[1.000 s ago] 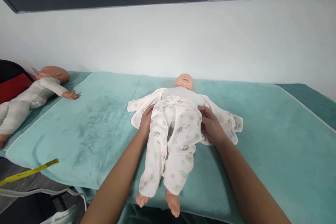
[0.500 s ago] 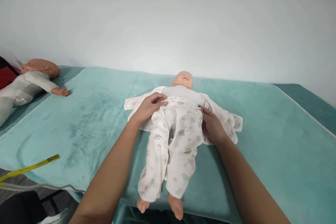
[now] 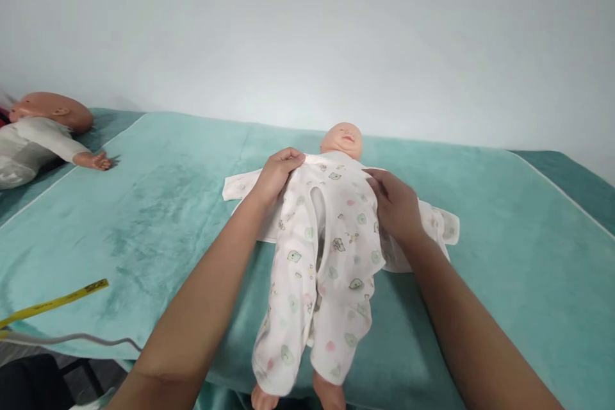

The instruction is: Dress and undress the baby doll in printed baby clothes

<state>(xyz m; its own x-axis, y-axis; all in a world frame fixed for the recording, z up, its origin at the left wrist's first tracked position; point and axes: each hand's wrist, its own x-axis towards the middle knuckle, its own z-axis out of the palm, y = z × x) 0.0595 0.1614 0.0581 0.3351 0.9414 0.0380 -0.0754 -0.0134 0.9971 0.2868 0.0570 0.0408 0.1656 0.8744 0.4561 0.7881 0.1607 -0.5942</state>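
Observation:
A baby doll [image 3: 342, 139] lies on its back, head away from me, bare feet at the near edge. White patterned baby pants [image 3: 331, 237] with an open crotch cover its legs and belly, their waistband up at the chest. My left hand [image 3: 281, 173] pinches the waistband's left corner. On the other side, my right hand [image 3: 394, 202] grips the waistband's right corner, fingers partly hidden. Under the pants a white baby jacket [image 3: 240, 184] lies spread, its sleeves stretched out to both sides.
A teal cloth [image 3: 158, 218] covers the table, with a white wall [image 3: 307, 45] behind. At the far left lies a second doll [image 3: 52, 128] in a whitish suit. A yellow strip [image 3: 57, 302] and a grey cord [image 3: 72, 338] cross the near left edge.
Both hands have drawn the waistband up from the doll's belly to its upper chest, so the pants now cover more of the torso. The view has tilted down slightly.

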